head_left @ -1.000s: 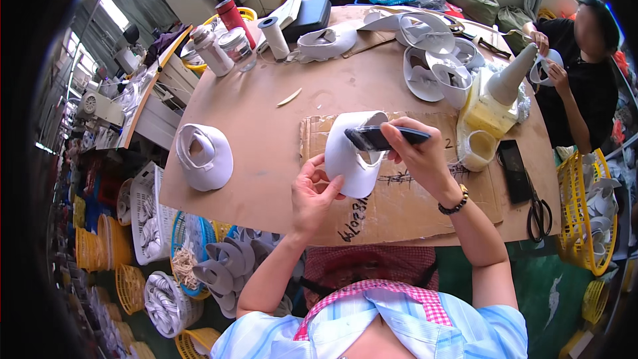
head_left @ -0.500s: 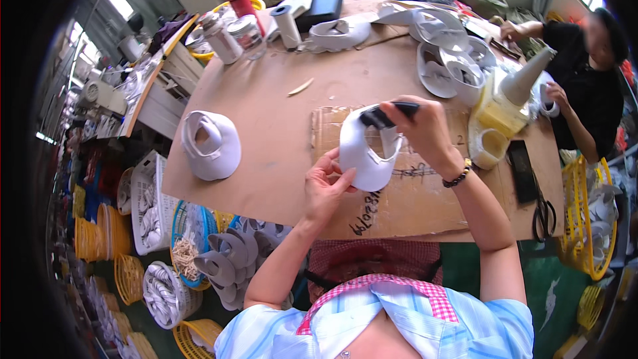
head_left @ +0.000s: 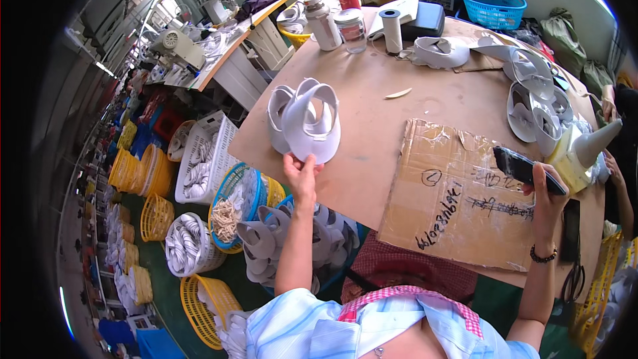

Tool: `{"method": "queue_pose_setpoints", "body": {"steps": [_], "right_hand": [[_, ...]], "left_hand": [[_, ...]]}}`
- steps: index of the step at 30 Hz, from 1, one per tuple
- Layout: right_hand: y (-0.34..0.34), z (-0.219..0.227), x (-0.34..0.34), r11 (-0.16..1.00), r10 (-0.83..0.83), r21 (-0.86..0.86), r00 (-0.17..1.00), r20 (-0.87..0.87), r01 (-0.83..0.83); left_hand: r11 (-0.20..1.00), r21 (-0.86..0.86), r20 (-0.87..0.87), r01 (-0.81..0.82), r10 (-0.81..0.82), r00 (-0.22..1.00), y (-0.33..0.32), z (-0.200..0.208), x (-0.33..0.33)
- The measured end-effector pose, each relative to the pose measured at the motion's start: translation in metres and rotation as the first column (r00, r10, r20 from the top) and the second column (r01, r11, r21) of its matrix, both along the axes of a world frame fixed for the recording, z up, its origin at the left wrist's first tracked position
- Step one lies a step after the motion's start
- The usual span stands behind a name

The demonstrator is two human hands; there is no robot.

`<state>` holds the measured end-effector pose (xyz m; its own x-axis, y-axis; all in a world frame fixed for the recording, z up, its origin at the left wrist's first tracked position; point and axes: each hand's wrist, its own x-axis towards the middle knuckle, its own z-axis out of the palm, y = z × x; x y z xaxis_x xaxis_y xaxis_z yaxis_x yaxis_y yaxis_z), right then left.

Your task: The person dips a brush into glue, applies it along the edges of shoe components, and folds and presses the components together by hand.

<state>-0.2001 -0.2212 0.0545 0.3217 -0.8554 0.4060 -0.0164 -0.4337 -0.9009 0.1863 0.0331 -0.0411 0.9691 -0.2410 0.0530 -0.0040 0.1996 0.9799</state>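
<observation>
My left hand pinches the front edge of a white shoe upper between thumb and fingers, over the table's left part. That upper stands right in front of another white shoe upper, overlapping it. On the right, my right hand grips a black, oblong brush-like tool above the cardboard sheet. Its underside is hidden from me. Close to that hand stands a yellowish tub with a grey cone on it.
More white uppers lie at the table's far right. A glass jar, a flask and a white roll stand at the back. Scissors rest by the right edge. Baskets crowd the left floor. Another person's hand shows at right.
My left hand has carried the upper from the cardboard leftward to the other upper. My right hand has moved away to the right, still holding the black tool. The view has turned left.
</observation>
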Motion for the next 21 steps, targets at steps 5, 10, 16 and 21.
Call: {"method": "queue_pose_setpoints", "body": {"steps": [5,10,16,21], "right_hand": [[0.019,0.012,-0.004,0.986,0.135,0.095,0.991,0.018,-0.136],[0.038,-0.002,-0.045,0.979,0.058,0.193,0.998,0.027,-0.062],[0.019,0.022,-0.044,0.901,-0.2,0.368,0.535,0.821,-0.229],[0.02,0.105,-0.115,0.935,0.351,-0.355,0.108,0.93,0.013]], "left_hand": [[0.955,0.296,0.052,0.012,-0.029,0.998,0.031,-0.01,0.038],[0.391,0.646,0.737,-0.656,-0.093,0.67,0.037,0.051,-0.01],[0.801,0.461,0.457,0.381,-0.583,0.672,-0.119,0.089,-0.118],[0.543,0.624,0.507,0.562,-0.829,0.237,-0.153,0.1,-0.22]]}}
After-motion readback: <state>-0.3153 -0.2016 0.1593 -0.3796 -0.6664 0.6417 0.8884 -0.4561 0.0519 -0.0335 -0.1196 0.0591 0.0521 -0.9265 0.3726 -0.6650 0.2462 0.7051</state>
